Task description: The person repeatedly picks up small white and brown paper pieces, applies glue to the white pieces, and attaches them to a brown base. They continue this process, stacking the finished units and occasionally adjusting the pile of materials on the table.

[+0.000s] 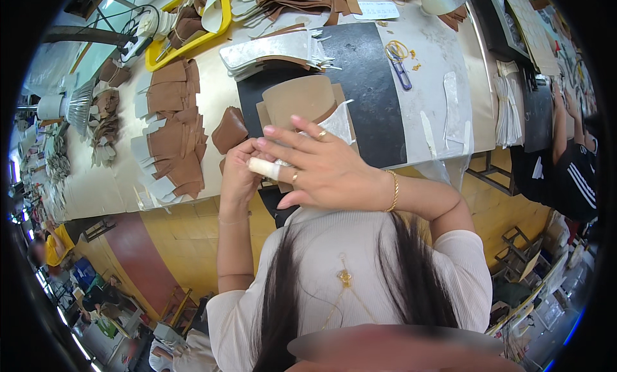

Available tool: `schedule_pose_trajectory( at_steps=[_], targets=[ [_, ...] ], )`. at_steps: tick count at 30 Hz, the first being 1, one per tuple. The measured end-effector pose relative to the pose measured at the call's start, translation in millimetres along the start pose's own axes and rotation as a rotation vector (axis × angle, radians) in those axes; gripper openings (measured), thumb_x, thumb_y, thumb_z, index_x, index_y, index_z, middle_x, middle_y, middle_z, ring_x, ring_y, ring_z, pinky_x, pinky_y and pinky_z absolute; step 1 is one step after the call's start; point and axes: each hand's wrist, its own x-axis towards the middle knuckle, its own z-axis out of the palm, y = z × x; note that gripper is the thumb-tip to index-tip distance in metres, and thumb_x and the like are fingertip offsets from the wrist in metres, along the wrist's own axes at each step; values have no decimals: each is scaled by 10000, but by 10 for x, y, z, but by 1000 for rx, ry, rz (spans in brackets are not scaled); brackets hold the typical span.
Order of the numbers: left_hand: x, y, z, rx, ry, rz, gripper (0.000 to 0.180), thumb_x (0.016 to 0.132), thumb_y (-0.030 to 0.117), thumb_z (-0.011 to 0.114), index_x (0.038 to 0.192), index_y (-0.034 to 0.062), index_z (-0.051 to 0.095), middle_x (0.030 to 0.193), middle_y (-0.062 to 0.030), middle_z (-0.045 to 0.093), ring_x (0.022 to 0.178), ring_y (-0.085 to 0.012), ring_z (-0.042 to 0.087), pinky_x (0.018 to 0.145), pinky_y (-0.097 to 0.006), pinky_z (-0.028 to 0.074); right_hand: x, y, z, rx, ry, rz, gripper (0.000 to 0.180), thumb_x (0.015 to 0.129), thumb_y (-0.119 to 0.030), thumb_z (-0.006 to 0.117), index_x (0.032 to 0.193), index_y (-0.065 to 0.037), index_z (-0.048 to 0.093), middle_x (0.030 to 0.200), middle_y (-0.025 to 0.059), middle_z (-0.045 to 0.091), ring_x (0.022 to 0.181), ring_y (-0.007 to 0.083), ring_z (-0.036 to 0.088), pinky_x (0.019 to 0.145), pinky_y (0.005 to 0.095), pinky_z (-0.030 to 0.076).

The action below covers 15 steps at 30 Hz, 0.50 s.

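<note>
My right hand (331,165) stretches across the front of my body with its fingers extended and spread. It wears rings and a gold bracelet, and a pale wrap (263,168) covers one finger. Beside the tip of that wrapped finger is my left hand (238,176), its fingers curled and partly covered by the right hand; what they hold, if anything, is hidden. Just beyond the hands, tan curved pieces (299,99) lie stacked on a black mat (376,89), with a white piece (335,124) partly under the right hand. A folded brown leather piece (229,130) sits by the left hand.
Brown pieces (173,124) lie in overlapping rows on the left. White-backed pieces (273,54) are stacked at the mat's far side, near a yellow tray (154,54). Blue-handled snips (402,73) lie to the right. A lamp (71,107) stands at far left; a co-worker (572,160) is at right.
</note>
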Motion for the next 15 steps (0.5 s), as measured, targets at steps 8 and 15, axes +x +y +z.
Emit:
schedule_pose_trajectory(
  at_steps=[8,15],
  targets=[
    [79,-56,-100,-73,-92,-97,132,874,77,635,899,-35,570,761,-148,665,551,-187,653,536,-283,574,-434,363,304,483,354,171,725,929,-628,224,1477,-156,276,1530,122,236,1433,322,130,1139,509,39],
    [176,161,-4,-12,-183,49,187,873,107,649,933,-53,573,781,-168,668,571,-210,658,535,-296,575,-778,574,428,1047,415,416,812,958,-578,276,1486,-3,53,1549,163,138,1433,319,113,1152,349,104]
  ],
)
